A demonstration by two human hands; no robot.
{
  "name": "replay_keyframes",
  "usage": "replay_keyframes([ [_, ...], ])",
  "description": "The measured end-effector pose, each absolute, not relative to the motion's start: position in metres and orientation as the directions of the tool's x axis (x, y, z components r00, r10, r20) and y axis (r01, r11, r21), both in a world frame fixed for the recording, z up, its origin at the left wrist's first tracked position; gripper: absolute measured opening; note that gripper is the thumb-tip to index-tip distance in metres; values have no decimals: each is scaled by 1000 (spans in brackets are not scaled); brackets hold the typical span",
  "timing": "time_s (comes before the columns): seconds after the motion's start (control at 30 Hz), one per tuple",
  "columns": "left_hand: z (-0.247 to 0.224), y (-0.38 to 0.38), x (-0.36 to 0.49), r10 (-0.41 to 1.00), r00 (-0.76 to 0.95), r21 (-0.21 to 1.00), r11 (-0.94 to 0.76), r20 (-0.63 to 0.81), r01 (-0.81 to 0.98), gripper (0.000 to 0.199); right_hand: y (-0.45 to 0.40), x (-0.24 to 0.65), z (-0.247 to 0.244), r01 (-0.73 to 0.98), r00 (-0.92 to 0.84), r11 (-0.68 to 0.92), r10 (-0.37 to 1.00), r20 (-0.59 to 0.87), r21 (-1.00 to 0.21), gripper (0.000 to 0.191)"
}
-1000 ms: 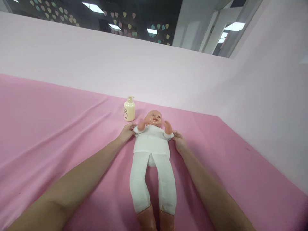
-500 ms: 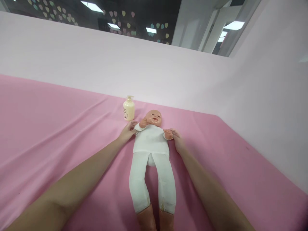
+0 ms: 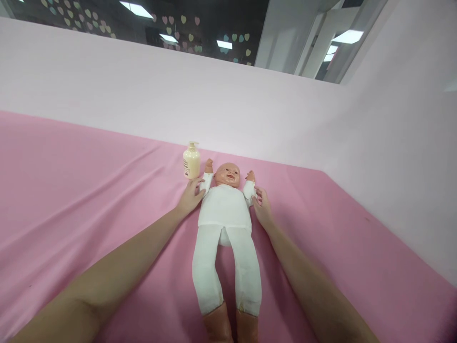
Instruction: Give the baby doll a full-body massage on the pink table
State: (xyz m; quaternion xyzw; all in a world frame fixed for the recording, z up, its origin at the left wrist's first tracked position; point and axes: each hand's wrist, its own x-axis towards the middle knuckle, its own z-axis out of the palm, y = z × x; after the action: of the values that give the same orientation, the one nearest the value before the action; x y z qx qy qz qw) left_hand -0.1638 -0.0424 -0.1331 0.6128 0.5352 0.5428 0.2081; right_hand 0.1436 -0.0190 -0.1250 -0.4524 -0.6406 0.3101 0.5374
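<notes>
A baby doll (image 3: pixel 224 209) in a white top and white leggings lies on its back, both its arms raised beside its head. My left hand (image 3: pixel 191 194) is closed around the doll's arm on the left side, thumb and fingers at the white sleeve. On the other side, my right hand (image 3: pixel 262 202) has its curled fingers against the other sleeve. A cream pump bottle (image 3: pixel 192 163) stands upright just beyond my left hand, close to the doll's raised hand.
The doll lies on a pink sheet (image 3: pixel 89 190) with creases at the left. Behind it rises a pale wall (image 3: pixel 160 95), which turns a corner at the right. A dark window (image 3: pixel 207 28) with heart stickers is above.
The doll's arms have swung up, from bent over the chest and side to pointing up beside the head. My hands have shifted slightly along with the sleeves.
</notes>
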Motion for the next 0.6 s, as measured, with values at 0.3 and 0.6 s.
replay_keyframes([
  [0.3, -133, -40, -166, 920, -120, 742, -219, 374, 633, 43, -12, 149, -129, 285, 24, 290, 951, 310, -913, 38],
  [0.6, -131, -40, -167, 936, -127, 733, -167, 327, 659, 44, -8, 149, -136, 245, 1, 237, 970, 245, -940, 46],
])
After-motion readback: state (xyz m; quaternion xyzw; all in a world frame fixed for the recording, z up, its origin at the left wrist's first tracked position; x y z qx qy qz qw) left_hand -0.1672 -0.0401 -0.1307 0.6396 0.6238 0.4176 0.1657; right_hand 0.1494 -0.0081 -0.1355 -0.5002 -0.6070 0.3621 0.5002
